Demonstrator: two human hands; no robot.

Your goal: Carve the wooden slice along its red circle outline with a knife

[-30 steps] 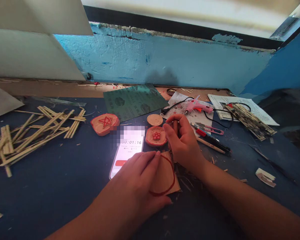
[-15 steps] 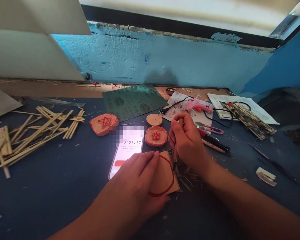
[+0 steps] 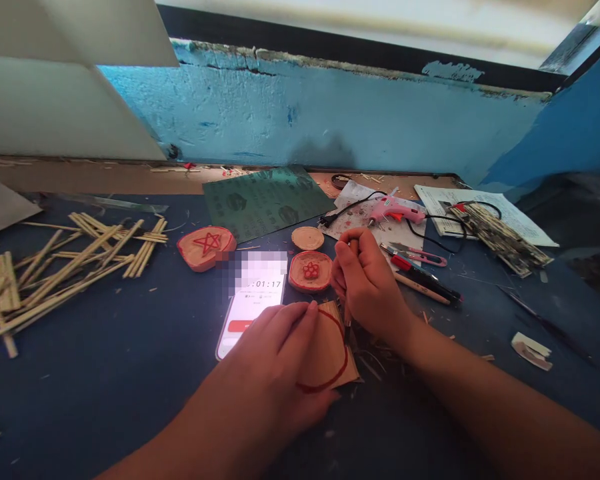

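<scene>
One dark blue surface (image 3: 115, 393) spreads beneath the work. The left hand (image 3: 275, 357) lies over its middle, with the right hand (image 3: 370, 287) just beside, farther off. A lit phone (image 3: 253, 310) lies partly hidden by the left hand. The wooden board (image 3: 323, 353) sits under that hand, whose grip clasps it by the edges. Just beyond lies a wooden round (image 3: 307, 283) bearing a red flower (image 3: 311, 271). A slender tool (image 3: 348, 312), clenched in the right hand's grip, points down at the board's right edge; whether its tip touches is unclear.
</scene>
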